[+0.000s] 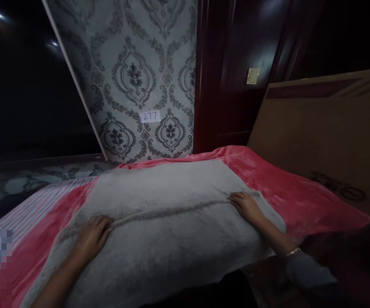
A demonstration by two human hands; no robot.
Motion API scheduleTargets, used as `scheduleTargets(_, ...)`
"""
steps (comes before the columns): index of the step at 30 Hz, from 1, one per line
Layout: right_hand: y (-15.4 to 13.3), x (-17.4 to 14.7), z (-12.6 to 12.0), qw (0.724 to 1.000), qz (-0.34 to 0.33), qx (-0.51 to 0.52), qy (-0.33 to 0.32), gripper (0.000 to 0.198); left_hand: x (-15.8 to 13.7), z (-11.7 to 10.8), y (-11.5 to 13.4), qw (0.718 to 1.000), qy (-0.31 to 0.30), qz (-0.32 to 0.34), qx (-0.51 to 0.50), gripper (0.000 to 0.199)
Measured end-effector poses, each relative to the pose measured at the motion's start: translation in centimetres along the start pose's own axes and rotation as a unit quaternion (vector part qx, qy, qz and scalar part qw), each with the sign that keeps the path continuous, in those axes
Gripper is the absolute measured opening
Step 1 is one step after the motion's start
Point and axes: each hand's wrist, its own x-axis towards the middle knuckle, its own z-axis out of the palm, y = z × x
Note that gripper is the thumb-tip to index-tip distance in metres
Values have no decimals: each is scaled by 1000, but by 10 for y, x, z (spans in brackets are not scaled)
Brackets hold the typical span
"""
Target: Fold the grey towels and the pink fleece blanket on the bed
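Observation:
A soft grey blanket (172, 248) lies spread out in front of me, its near part hanging over the front edge. A long raised crease runs across it from one hand to the other. At the left end of this crease, my left hand (93, 237) has its fingers bent and closed on the fabric. My right hand (246, 207) pinches the crease at its right end; a thin bracelet circles that wrist. Beneath the grey blanket, a pink plush blanket (261, 175) shows along the back and both sides.
A striped cloth (40, 205) lies at the left. A large cardboard box (326, 137) leans on the right, beside a dark red door (226, 85). Behind are patterned wallpaper (133, 77) with a paper label (150, 116) reading 277, and a large dark screen (31, 85).

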Motion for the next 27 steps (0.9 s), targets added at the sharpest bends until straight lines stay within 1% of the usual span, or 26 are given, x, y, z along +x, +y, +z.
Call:
scheduleTargets(3, -6, 1, -2, 999, 9, -33, 40, 25, -1, -2, -1, 1000, 8, -18, 17, 25)
scheduleTargets(8, -17, -4, -10, 993, 27, -42, 107, 27, -5, -4, 11, 990, 117, -48, 60, 24)
scheduleTargets(11, -18, -8, -10, 989, 41, -32, 137, 28, -9, -8, 15, 986, 144, -45, 75, 24)
scheduleTargets(13, -17, -9, -7, 989, 55, -31, 130, 28, -11, -11, 17, 988, 131, -44, 72, 23)
scheduleTargets(17, -12, -10, -4, 994, 66, -42, 74, 26, -15, -16, 14, 996, 57, -42, 59, 26)
scheduleTargets(20, -5, -14, -9, 994, 82, -57, 36, 29, -21, -21, 7, 997, 2, -38, 69, 30)
scheduleTargets(23, 2, -19, -19, 991, 114, -71, 5, 29, -25, -27, 1, 991, -40, -58, 111, 31)
scheduleTargets(25, 4, -21, -26, 989, 131, -64, -6, 29, -25, -30, 0, 985, -53, -76, 146, 30)
scheduleTargets(27, 4, -21, -32, 989, 140, -47, 1, 30, -24, -34, 2, 981, -44, -86, 168, 30)
